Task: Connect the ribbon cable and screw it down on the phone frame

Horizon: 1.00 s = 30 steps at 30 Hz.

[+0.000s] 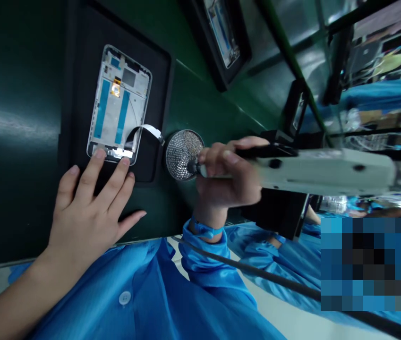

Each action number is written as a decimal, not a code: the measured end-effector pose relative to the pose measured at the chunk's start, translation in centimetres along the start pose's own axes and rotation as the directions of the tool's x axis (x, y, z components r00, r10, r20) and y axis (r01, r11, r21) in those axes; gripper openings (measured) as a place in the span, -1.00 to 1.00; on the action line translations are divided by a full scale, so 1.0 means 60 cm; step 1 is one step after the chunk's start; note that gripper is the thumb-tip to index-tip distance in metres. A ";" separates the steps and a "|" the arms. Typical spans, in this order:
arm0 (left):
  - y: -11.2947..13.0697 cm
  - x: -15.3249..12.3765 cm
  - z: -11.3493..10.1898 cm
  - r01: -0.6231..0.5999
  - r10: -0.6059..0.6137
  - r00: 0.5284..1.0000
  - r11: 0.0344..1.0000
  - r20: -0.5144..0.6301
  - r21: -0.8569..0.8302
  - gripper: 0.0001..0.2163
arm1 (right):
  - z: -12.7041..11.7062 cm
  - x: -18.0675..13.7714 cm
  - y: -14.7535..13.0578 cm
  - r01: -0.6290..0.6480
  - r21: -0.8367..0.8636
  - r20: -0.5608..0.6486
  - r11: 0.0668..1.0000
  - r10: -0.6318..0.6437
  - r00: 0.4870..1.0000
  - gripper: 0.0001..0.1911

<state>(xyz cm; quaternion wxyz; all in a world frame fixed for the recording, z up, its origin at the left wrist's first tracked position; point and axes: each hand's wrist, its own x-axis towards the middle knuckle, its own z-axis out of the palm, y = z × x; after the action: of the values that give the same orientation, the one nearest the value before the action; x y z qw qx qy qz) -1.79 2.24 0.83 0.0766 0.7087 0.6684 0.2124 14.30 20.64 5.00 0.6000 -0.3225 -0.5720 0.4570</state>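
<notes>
Right hand (230,177) is wrapped round a driver (328,171), tip hard to see over the dish (177,156). Left hand (87,215) sits splayed, hiding some phone (113,118) edge.

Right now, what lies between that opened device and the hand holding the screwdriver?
In the head view, a ribbon cable's end, the black tray's rim and a round perforated metal dish lie between the device and right hand.
</notes>
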 end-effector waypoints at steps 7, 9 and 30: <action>0.001 -0.002 0.002 0.010 -0.010 1.000 0.999 -0.009 -0.047 -0.38 | 0.023 0.040 -0.087 -0.103 0.140 0.005 0.985 0.103 0.995 -0.69; 0.001 -0.003 0.002 0.018 -0.018 1.000 0.998 -0.002 -0.062 -0.39 | 0.037 0.043 -0.100 -0.136 0.102 0.068 0.985 0.130 0.989 -0.70; 0.003 -0.012 0.012 0.015 -0.015 1.000 1.000 0.022 -0.012 -0.36 | 0.208 -0.052 -0.016 -0.191 -0.030 0.255 0.981 0.192 0.948 -0.86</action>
<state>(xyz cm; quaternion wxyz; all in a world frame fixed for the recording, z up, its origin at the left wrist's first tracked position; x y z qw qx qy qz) -1.35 1.64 0.09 0.0900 0.7054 0.6715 0.2083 2.44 15.73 6.40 0.4728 -0.3160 -0.6121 0.5494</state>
